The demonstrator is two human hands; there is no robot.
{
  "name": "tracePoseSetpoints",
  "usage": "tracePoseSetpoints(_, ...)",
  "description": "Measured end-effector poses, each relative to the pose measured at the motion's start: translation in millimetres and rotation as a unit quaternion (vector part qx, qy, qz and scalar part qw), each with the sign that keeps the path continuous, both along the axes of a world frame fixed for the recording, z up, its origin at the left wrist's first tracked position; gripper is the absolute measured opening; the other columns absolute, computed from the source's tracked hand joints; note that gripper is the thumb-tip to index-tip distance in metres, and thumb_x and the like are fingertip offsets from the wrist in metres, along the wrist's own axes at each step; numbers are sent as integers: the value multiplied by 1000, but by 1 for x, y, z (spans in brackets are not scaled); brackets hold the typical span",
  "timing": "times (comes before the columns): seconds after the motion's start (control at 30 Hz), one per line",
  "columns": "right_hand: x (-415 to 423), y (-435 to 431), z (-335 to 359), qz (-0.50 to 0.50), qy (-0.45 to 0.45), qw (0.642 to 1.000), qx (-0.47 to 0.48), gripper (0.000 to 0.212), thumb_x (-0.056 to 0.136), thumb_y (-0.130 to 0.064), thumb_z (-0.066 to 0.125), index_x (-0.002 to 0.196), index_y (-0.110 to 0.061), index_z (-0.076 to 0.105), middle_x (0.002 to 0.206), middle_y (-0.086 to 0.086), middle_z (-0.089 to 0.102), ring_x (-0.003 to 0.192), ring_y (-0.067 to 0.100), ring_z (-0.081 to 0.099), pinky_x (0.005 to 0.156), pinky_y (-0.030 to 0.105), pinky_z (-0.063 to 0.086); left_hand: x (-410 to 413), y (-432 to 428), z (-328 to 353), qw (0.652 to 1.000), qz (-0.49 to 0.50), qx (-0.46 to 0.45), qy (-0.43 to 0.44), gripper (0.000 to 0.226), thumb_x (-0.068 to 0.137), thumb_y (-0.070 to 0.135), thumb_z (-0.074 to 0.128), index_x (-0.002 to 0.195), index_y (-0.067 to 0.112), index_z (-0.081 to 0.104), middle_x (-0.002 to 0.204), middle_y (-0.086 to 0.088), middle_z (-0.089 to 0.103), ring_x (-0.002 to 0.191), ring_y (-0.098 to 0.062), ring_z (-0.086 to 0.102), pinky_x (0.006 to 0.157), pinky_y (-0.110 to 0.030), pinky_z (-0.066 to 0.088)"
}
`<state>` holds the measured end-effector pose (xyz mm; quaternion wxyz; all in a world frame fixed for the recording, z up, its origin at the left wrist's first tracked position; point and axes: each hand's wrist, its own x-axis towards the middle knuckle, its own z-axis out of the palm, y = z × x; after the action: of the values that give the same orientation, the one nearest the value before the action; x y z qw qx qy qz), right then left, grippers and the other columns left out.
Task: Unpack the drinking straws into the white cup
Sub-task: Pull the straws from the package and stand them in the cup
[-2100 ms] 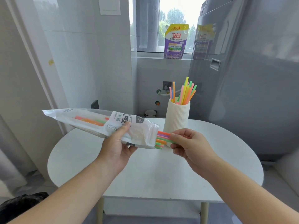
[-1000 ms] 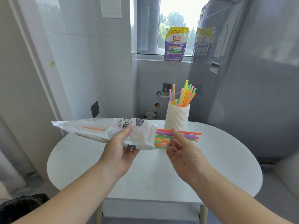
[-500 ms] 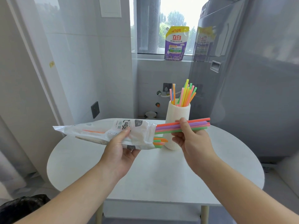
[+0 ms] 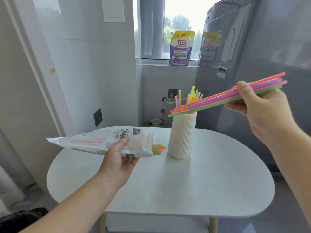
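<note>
Head view: the right hand has its grip clamped on a bundle of straws, held tilted with the low end over the white cup on the counter. The left hand has its grip closed around the straw packet, just beside the cup.

Read as a home laundry nook: noted tiled walls, tall grey appliance at right, detergent refill pouch on window sill, wall socket near tap, small white desk.
</note>
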<state>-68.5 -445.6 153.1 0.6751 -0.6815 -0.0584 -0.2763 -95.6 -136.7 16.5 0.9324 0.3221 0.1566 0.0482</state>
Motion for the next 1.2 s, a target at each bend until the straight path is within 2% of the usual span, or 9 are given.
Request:
tracePoseSetpoints(0.1, 1, -4, 15, -36, -21, 995, -93, 18, 96, -35, 68, 88, -20, 73, 74, -9, 80, 72, 18, 79, 69, 26, 63, -1, -3, -1, 1000, -9, 7, -3, 31, 93, 11, 72, 123, 16, 67, 99, -4, 83, 83, -20, 80, 56, -32, 62)
tracePoseSetpoints(0.2, -1, -9, 30, -58, -38, 987, -145, 21, 94, -42, 67, 83, -25, 73, 74, -14, 79, 67, 14, 78, 60, 21, 61, 0, -4, -2, 1000, -14, 13, -7, 30, 93, 11, 71, 123, 17, 68, 99, -3, 83, 83, -19, 80, 55, -31, 62)
tracePoseSetpoints(0.33, 1, -15, 38, -80, -43, 981, -171, 29, 88, -52, 66, 82, -24, 72, 75, -15, 79, 67, 16, 78, 74, 45, 65, 1, -2, -3, 1000, -12, 13, -8, 30, 93, 10, 71, 122, 16, 67, 97, -3, 83, 81, -19, 80, 55, -32, 62)
tracePoseSetpoints(0.4, 2, -17, 40, -85, -45, 980, -174, 30, 88, -52, 66, 81, -24, 71, 74, -16, 78, 67, 15, 78, 77, 49, 64, 1, -2, -3, 1000, -12, 13, -7, 29, 93, 10, 71, 121, 16, 68, 98, -4, 83, 82, -19, 80, 55, -32, 62)
tracePoseSetpoints(0.47, 3, -15, 42, -87, -48, 979, -178, 26, 91, -49, 66, 80, -26, 70, 73, -18, 78, 66, 14, 78, 72, 42, 65, 1, -3, -3, 1000, -13, 15, -3, 29, 93, 11, 71, 121, 16, 68, 99, -3, 83, 83, -19, 80, 55, -32, 62)
tracePoseSetpoints(0.53, 3, -9, 43, -83, -47, 978, -187, 22, 94, -44, 66, 80, -28, 70, 71, -18, 77, 63, 12, 77, 63, 26, 63, 1, -4, -2, 1000, -14, 17, -2, 29, 94, 11, 71, 122, 16, 68, 100, -4, 83, 83, -19, 80, 54, -31, 62)
tracePoseSetpoints(0.67, 9, 4, 46, -80, -31, 973, -214, 21, 97, -41, 65, 81, -28, 68, 75, -5, 76, 58, 7, 75, 46, 11, 51, 1, -6, -2, 1000, -14, 20, -5, 29, 93, 10, 71, 121, 17, 68, 101, -4, 83, 84, -19, 80, 54, -32, 62)
tracePoseSetpoints(0.9, 20, 20, 64, -110, -34, 960, -254, 26, 96, -43, 64, 79, -24, 64, 73, -6, 73, 52, 4, 72, 45, 10, 51, 2, -4, -4, 1000, -11, 24, -11, 33, 94, 10, 70, 125, 18, 66, 100, -3, 83, 82, -19, 80, 54, -32, 62)
tracePoseSetpoints(1.2, 29, 27, 71, -121, -4, 953, -277, 33, 98, -43, 62, 101, -10, 65, 75, -3, 70, 45, -1, 67, 35, 8, 41, 3, -3, -6, 999, -18, 27, -15, 28, 94, 9, 70, 120, 19, 68, 98, -3, 83, 81, -19, 80, 54, -32, 62)
